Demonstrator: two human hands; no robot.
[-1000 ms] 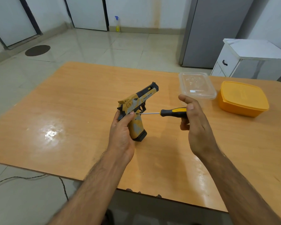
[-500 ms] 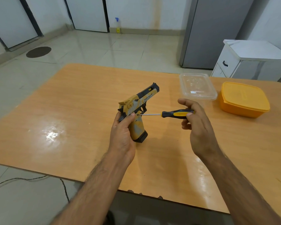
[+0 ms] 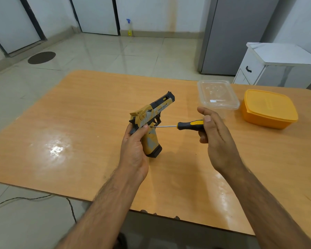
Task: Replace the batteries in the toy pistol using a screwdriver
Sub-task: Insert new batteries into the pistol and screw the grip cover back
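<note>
Gripping the toy pistol (image 3: 151,123) upright in my left hand (image 3: 133,148), I pinch the screwdriver (image 3: 185,125) in my right hand (image 3: 215,139), tip against the pistol's side, above the glossy wooden table (image 3: 79,123). Two food boxes sit far right; tiled floor (image 3: 115,54) beyond.

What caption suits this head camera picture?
Left hand steadies toy pistol while right hand drives screwdriver into its grip.
</note>
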